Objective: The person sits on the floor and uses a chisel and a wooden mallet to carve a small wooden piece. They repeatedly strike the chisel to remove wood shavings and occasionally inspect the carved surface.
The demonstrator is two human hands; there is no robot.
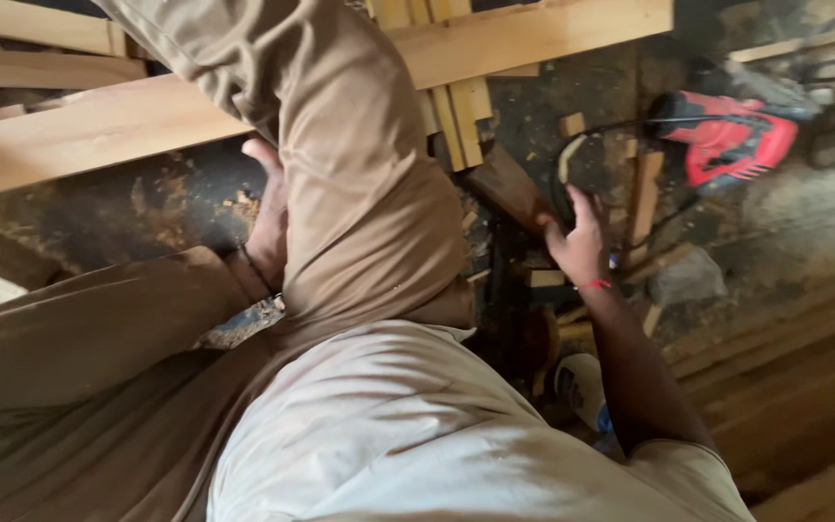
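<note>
Your shirt (pixel 417 425) fills the foreground; right hand (pixel 577 242), fingers spread and empty, nearly touches the block (pixel 506 184) lying up-left; left hand's (pixel 268 227) grip is hidden.

My left hand (pixel 268 227) tucked flat against my bent leg, my right hand (pixel 577 242) stretched out low, fingers spread open, arm straight.

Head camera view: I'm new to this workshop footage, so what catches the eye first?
The person's bent leg in tan trousers fills the centre, with the left hand pressed against it. To the right, the right hand reaches down among wood offcuts, near a red power tool at the upper right. A long pale plank crosses the top.
</note>
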